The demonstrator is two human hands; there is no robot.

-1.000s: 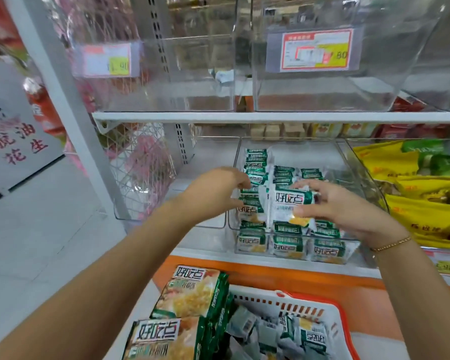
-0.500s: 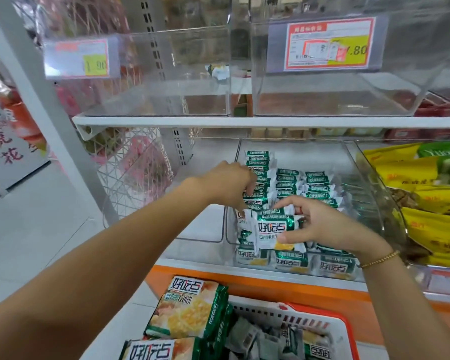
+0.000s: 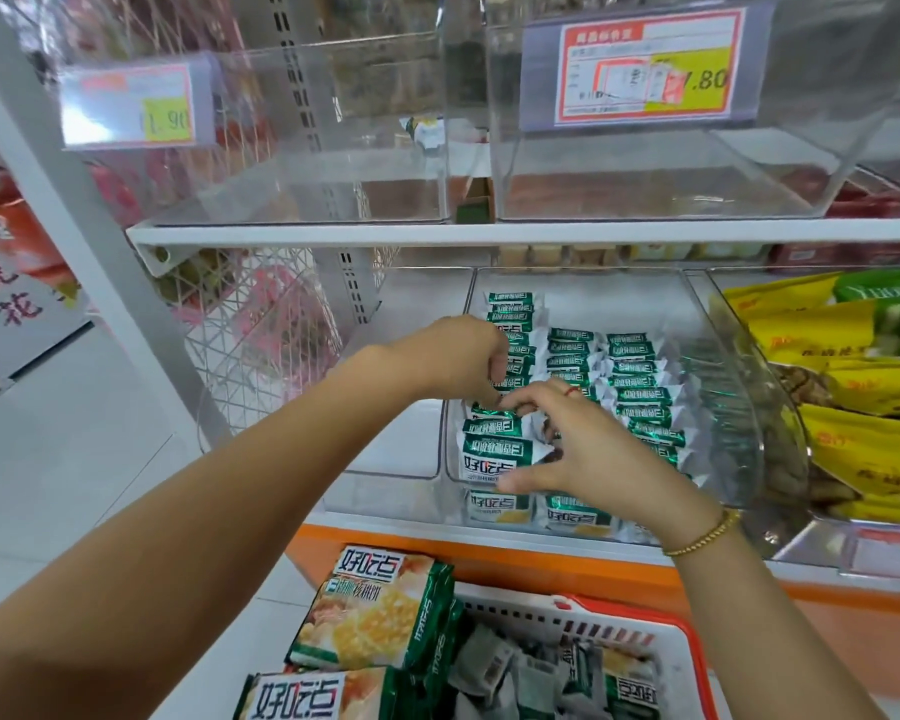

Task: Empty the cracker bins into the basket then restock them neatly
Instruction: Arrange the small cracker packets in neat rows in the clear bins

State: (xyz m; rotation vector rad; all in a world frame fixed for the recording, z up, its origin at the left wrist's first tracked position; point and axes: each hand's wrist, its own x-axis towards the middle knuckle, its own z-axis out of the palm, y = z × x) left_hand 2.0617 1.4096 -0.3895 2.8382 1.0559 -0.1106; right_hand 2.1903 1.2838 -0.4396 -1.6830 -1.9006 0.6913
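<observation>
Now left hand (image 3: 453, 361), right hand (image 3: 583, 449) both pinch cracker packs (image 3: 640, 394) in bin (image 3: 645, 298); packs on edge, long axes crosswise.

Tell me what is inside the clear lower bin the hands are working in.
Rows of small green-and-white cracker packets stand in the clear bin. The left hand and right hand cover the packets under them, hiding the near middle.

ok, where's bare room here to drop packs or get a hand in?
Free: the lower bin between wire rack and cracker bin; the cracker bin's back floor behind the two shorter rows of cracker packs; upper-left bin, upper-right bin. Crowded: cracker bin's front left, where left hand and right hand meet; the heaped basket.
</observation>
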